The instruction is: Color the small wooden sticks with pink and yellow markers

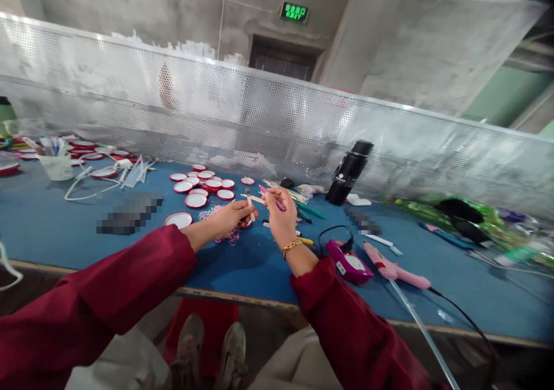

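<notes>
My left hand (230, 219) is closed around a pale wooden stick (249, 198), held upright with a darker upper end. My right hand (283, 220) grips a pink-purple pen (280, 206), its other end pointing toward the stick. Both hands are close together above the blue table (255, 269). Beneath my left hand, partly hidden by it, lies a tangle of small coloured bands (234, 238). Several red-rimmed lids (197, 198), white inside up, lie just beyond that hand. Thin wooden sticks (298, 192) are spread behind my right hand.
To the right are a purple device (348, 263), a pink glue gun (398, 269) with a clear glue stick (422, 326), and a black flask (350, 173). A blurred-out dark slab (130, 213) and a cup of pens (56, 167) are left. A perforated metal screen (294, 119) borders the back.
</notes>
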Demonstrator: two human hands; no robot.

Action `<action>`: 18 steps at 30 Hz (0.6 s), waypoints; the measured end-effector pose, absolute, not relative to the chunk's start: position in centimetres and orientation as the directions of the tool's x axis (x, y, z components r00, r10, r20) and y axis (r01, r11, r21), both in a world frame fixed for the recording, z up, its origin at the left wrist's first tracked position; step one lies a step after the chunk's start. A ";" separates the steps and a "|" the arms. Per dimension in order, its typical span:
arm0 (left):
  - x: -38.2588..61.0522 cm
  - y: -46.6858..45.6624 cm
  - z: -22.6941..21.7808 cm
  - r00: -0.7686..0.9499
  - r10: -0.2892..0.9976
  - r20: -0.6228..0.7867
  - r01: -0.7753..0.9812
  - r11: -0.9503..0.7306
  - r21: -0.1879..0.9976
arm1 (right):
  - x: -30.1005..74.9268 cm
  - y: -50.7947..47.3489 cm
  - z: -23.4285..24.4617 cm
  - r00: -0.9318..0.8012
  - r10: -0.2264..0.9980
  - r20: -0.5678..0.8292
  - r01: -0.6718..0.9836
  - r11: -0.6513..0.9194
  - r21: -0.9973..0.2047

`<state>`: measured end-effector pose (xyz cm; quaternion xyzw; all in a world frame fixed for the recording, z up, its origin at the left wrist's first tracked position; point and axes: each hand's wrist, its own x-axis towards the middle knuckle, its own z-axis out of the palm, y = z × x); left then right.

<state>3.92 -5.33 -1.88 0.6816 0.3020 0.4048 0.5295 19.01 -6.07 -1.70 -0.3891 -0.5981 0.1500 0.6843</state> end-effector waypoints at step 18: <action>3.9 -5.3 -2.3 0.581 0.799 0.159 -0.007 -0.190 0.982 | 18.2 -5.7 -2.4 0.087 0.895 0.438 -0.087 0.445 -0.891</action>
